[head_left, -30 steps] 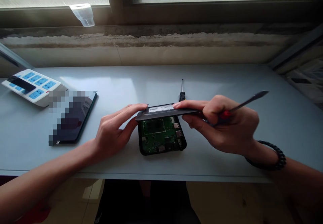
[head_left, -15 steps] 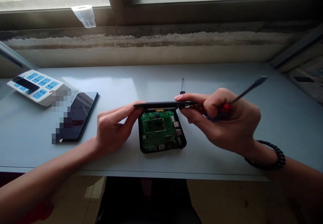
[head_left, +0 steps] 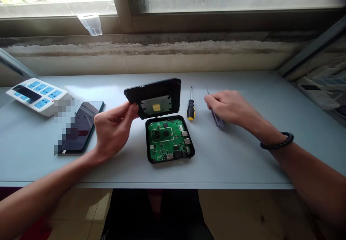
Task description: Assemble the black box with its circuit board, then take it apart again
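My left hand [head_left: 115,130] pinches the left corner of a black lid [head_left: 155,97], which is tilted up and shows a silvery plate with a yellow pad inside. Just below the lid, a black box base [head_left: 148,150] holding a green circuit board [head_left: 159,148] lies on the table. Over to the right, my right hand [head_left: 229,106] is closed around a screwdriver with a translucent purplish handle [head_left: 217,119], close to the tabletop. Between the lid and that hand lies a black and yellow screwdriver [head_left: 191,110].
A phone [head_left: 85,128] lies left of my left hand. Behind it at the far left is a white power strip [head_left: 61,95] with blue sockets, a dark object on top. A clear plastic cup [head_left: 92,23] is at the window frame. Cables and pale items are at the right edge.
My right hand has left the lid and moved right and down to the tabletop with its screwdriver turned. My left hand has shifted left, and the lid has swung up, exposing its underside.
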The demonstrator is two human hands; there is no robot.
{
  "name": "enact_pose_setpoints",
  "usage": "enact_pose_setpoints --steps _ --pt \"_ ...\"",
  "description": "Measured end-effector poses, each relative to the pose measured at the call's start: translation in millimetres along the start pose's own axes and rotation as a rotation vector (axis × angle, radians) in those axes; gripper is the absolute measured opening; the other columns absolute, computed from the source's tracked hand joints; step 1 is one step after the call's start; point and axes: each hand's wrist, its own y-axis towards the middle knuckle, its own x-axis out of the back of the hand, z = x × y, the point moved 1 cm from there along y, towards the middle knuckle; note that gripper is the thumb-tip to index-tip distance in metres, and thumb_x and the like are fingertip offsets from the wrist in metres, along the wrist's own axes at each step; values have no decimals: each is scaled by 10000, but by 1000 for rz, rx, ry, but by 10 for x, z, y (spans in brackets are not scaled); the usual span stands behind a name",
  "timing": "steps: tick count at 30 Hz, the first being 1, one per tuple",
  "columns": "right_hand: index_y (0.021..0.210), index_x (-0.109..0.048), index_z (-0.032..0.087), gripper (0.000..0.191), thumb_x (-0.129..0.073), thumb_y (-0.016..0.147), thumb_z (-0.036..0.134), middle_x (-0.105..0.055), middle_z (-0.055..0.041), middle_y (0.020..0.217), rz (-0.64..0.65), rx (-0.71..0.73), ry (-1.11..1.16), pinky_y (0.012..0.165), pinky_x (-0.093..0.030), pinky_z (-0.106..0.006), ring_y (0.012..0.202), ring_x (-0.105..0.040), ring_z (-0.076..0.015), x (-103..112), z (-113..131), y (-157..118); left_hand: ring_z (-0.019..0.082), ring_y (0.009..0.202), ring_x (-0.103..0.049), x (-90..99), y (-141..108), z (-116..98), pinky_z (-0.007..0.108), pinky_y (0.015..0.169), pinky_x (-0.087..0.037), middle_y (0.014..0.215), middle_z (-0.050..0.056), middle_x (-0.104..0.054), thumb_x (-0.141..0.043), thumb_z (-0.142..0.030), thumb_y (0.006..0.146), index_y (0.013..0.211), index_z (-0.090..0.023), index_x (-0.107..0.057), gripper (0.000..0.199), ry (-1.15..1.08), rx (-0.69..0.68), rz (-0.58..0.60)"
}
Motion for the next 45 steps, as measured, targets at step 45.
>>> enact_pose_setpoints --steps 45 --pt "951 -622 200 487 -418 987 641 -679 -98 832 88 -59 -407 645 -325 -321 712 -540 -212 -94 42 197 231 798 -802 -69 317 214 310 695 -660 841 115 -814 -746 -242 855 786 -155 -750 111 -393 689 -26"
